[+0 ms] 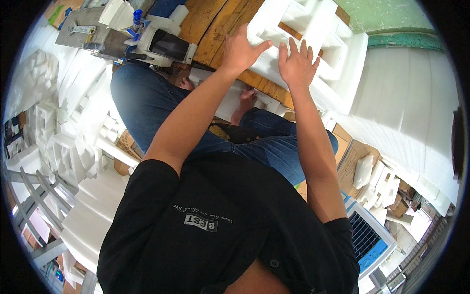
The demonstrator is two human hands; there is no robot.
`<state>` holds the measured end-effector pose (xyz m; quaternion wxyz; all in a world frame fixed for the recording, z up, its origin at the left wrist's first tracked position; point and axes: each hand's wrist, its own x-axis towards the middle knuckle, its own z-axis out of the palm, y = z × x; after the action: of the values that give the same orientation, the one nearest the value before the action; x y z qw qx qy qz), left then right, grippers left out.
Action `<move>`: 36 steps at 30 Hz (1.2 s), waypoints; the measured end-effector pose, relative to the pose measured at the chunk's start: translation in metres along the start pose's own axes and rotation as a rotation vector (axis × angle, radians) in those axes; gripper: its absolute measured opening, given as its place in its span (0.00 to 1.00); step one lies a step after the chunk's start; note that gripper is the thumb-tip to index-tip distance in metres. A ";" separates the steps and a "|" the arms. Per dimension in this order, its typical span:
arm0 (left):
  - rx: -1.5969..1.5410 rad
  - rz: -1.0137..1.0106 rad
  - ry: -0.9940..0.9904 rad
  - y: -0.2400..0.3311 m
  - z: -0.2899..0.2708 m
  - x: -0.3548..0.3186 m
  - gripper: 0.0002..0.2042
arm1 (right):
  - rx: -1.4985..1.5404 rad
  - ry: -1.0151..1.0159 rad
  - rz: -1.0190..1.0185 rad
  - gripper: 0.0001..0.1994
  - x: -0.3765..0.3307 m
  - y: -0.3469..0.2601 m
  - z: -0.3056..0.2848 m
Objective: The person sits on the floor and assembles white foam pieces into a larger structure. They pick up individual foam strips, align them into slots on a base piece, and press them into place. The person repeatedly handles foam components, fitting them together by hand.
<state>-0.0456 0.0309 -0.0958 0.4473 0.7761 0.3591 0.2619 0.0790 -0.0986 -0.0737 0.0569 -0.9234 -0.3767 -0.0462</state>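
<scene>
A large white foam packing piece (353, 73) with square cut-outs lies on the wooden bench (201, 18), across its right part. My left hand (241, 53) is at the foam's left edge, fingers stretched forward and thumb spread toward the foam. Over the near side of the same piece lies my right hand (297, 63), palm down with its fingers apart. Whether the left fingertips press on the foam or rest on the wood beside it, I cannot tell. Neither hand grips anything.
Left of the bench stand a dark-topped device (169, 45), a blue-capped item (137, 17) and a metal box (93, 41). Stacked white foam sheets (401, 93) rise on the right. A white-and-blue air cooler (369, 240) stands behind right; foam pieces (68, 154) pile up left.
</scene>
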 end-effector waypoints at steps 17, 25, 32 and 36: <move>-0.008 -0.031 -0.027 -0.003 0.002 0.002 0.47 | -0.010 -0.021 0.009 0.33 0.001 0.000 0.000; 0.008 -0.010 0.010 -0.003 0.001 0.002 0.46 | -0.021 -0.008 0.014 0.33 0.000 0.000 0.001; 0.003 -0.013 -0.008 -0.006 0.002 0.002 0.47 | -0.013 -0.008 0.017 0.33 0.000 -0.001 0.000; 0.023 -0.028 -0.031 -0.001 -0.001 0.002 0.47 | -0.033 -0.009 0.020 0.33 0.001 0.000 0.001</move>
<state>-0.0453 0.0335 -0.0963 0.4473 0.7801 0.3661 0.2394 0.0799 -0.0981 -0.0749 0.0402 -0.9282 -0.3669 -0.0478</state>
